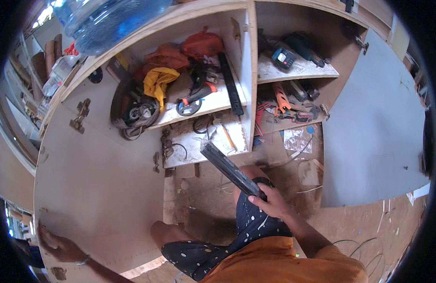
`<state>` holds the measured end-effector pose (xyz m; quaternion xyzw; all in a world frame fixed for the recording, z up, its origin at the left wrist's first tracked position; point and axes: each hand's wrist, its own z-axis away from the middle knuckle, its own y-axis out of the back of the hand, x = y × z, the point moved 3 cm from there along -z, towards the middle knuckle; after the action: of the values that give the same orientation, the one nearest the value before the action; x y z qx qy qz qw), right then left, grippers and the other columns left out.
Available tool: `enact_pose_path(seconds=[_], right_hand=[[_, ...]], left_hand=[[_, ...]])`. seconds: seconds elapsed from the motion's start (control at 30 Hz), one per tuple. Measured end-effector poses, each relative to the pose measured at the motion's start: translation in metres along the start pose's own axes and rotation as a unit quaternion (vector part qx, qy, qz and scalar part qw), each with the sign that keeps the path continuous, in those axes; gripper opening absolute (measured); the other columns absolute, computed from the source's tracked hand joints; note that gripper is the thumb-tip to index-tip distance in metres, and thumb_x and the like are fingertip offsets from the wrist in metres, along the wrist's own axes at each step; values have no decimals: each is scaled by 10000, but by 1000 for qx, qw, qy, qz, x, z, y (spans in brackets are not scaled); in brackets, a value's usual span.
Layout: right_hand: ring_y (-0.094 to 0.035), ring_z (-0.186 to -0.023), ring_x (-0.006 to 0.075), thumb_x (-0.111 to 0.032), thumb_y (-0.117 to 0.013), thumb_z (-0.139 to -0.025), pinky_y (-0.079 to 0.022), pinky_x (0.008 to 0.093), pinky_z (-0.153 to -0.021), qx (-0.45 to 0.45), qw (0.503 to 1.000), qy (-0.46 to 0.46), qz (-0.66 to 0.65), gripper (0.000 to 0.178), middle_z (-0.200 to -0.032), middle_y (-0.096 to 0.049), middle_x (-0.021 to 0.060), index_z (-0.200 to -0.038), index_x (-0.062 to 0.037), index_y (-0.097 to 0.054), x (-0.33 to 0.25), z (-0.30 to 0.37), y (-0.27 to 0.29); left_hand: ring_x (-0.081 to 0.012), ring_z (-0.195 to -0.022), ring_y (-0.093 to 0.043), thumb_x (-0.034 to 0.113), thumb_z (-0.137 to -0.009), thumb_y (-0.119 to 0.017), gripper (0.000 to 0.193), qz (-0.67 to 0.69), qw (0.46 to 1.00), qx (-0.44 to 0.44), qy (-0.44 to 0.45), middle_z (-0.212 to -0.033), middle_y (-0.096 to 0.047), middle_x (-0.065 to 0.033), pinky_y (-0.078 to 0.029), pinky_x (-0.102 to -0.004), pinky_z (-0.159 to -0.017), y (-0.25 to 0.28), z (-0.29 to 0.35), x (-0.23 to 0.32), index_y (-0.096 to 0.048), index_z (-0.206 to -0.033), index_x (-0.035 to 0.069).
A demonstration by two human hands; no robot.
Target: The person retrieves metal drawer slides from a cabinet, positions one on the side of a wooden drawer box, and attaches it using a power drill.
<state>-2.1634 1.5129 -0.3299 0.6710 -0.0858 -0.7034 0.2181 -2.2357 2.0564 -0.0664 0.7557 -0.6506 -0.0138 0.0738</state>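
My right hand point(271, 202) is closed around one end of a long, dark, straight bar point(232, 170) with a worn grey far end. The bar slants up and left over my knee, toward the lower shelf of a wooden cabinet; its exact kind does not show. At the far left, my left hand point(62, 245) grips the outer edge of the swung-out left cabinet door point(104, 198), fingers bent at the rim. On the left upper shelf lie another long black bar point(230, 85), a yellow cloth point(160, 84), orange-red bags point(203, 43) and a black tool bag point(133, 108).
The right cabinet door point(373, 127) also stands swung out. Power tools point(284, 57) rest on the right upper shelf, with an orange tool point(281, 98) below. A hammer point(225, 134) lies on the lower left shelf. A large blue water bottle point(109, 23) stands on top.
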Motion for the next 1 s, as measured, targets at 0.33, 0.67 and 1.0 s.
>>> enact_pose_path(seconds=[0.33,0.67,1.0], right_hand=[[-671,-822,150,-107,-750,-875,-539,294,-769,-70,944,-80,-311,481,-942,-666,63,-1260,-16,-476,-27,47,24],[-641,-701,168,-38,-658,-903,-537,315,-666,41,947,-87,-307,355,-825,-627,73,-1196,-10,-460,12,85,33],[-574,-537,163,-404,-538,-1021,-467,276,-515,103,950,-57,-290,345,-649,-581,72,-1022,-62,-495,-23,-14,16]], left_hand=[[-245,-1223,-561,700,-959,-399,883,524,226,-681,460,-1308,-601,-187,-378,-423,-1061,-283,219,383,-424,-1414,-56],[-208,-814,-669,387,-1065,-438,467,605,308,-593,433,-920,-674,-138,-570,-326,-779,-271,238,411,-579,-1077,-57],[-188,-850,-694,209,-1029,-545,308,609,182,-630,447,-956,-664,-101,-583,-343,-788,-125,300,339,-463,-1258,21]])
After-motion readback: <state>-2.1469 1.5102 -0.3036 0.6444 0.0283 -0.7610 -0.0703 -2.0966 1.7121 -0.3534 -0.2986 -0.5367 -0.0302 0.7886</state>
